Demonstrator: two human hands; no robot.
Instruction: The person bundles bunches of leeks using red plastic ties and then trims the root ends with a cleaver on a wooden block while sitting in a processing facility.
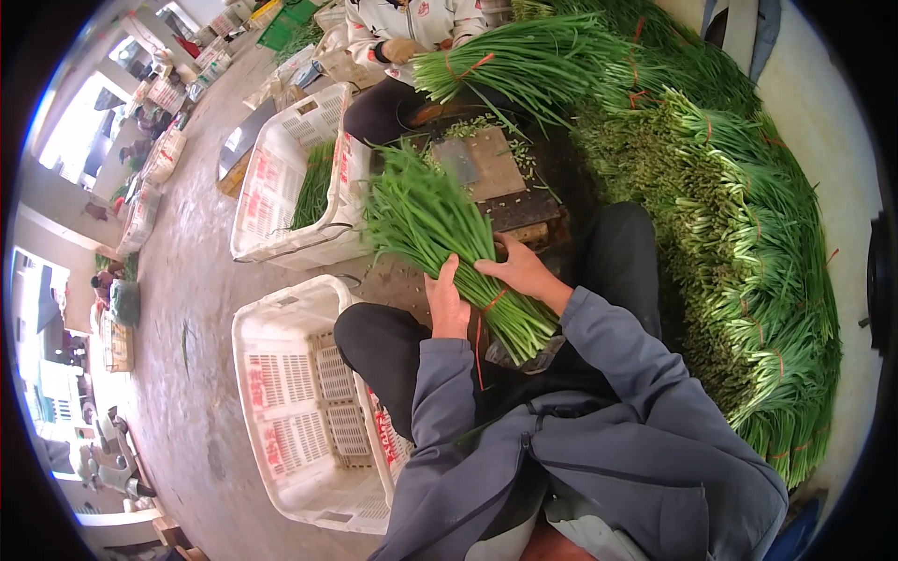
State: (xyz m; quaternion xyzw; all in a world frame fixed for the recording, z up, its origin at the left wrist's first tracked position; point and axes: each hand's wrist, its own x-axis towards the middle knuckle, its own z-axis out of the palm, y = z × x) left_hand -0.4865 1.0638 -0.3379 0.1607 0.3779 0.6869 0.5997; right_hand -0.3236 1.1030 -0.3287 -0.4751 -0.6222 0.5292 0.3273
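Note:
Both my hands hold one thick bundle of green chives (421,201) over my lap. Its leaves fan out away from me, and its pale cut stems point down toward my right knee. My left hand (447,299) is closed on the bundle's left side, thumb up along the leaves. From the right, my right hand (528,276) grips it, with the thumb laid across the top. A red tie (496,299) circles the stems just below my hands, and a loose red strand (480,353) hangs beside it. The undersides of my fingers are hidden.
Before me lie a wooden board (496,168) with chopped stem bits and a flat metal blade (456,161). White crates (248,374) stand at my left; the farther holds chives. Tied bundles (748,280) are piled along the right wall. Opposite, a person's gloved hand (400,50) is beside another bundle.

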